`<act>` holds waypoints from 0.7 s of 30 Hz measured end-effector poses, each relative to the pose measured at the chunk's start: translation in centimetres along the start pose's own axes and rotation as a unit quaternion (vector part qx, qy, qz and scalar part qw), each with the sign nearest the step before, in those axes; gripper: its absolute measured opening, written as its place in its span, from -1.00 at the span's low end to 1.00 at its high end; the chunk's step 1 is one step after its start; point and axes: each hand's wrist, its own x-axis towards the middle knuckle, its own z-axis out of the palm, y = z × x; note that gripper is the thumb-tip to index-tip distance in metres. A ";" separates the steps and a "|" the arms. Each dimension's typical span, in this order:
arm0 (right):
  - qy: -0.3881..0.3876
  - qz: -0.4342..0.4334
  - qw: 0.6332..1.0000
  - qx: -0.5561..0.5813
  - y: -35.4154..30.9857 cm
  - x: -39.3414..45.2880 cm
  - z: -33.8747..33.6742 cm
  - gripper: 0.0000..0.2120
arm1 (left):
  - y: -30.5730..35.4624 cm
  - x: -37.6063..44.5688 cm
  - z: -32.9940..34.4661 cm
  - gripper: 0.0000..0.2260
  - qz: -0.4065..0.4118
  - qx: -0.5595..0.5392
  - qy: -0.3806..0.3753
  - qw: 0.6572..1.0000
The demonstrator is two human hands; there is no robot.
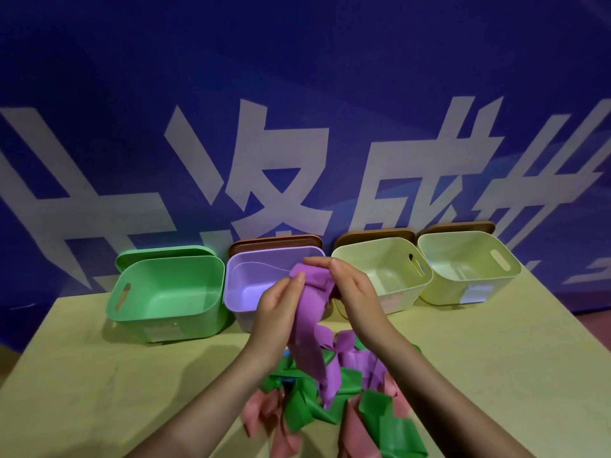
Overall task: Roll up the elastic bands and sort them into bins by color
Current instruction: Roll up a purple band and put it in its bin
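Both hands hold a purple elastic band [309,312] up in front of the purple bin [244,276]. My left hand [279,304] pinches its top from the left, and my right hand [350,289] grips the partly rolled top end from the right. The band's loose tail hangs down into a tangled pile of bands [330,391] on the table: green, purple and pink ones, with a bit of blue showing. A green bin [165,292] stands left of the purple one. All the bins look empty.
Two pale yellow bins [383,276] [469,266] stand to the right of the purple bin, all in a row along the yellow table's [99,375] far edge. Lids lean behind the bins against a blue banner wall.
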 end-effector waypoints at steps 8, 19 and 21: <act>-0.027 0.037 0.999 0.024 -0.1 0.1 -1.0 -0.81 | 0.0 -0.4 -0.3 -0.80 0.041 0.021 -0.025 0.999; -0.023 0.031 0.999 0.007 -0.6 0.2 0.1 -0.82 | -0.3 0.3 -0.5 -0.79 0.063 0.051 0.016 0.997; -0.022 0.035 0.999 0.014 -0.3 0.2 0.3 -0.85 | -0.3 0.3 -0.5 -0.80 0.065 0.060 0.023 0.996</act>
